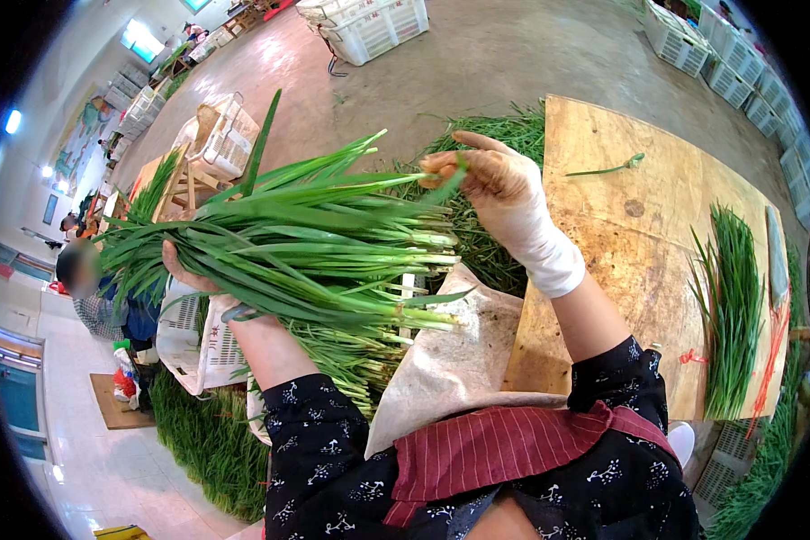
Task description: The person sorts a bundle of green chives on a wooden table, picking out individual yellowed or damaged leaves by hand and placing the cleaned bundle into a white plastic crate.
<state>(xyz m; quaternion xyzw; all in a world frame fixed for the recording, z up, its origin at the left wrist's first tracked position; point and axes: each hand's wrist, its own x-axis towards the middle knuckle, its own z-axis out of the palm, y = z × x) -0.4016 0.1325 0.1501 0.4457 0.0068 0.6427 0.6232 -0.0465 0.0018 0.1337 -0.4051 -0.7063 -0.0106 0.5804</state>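
A thick bunch of garlic chives lies across my left hand, which grips it from below, thumb showing at the leafy side. The pale stalk ends point right. At those ends my right hand, in a soiled fingertip-stained white glove or wrap, pinches a chive stalk between thumb and fingers; the leaf there is blurred. Below the bunch more chives rest in a pile, partly hidden by my left forearm. A pale stained cloth drapes down in front of me.
At right stands a wooden board with a chive bundle, a loose stalk and red ties. Loose greens heap behind it. White crates stand beyond. A person works at left, near floor chives.
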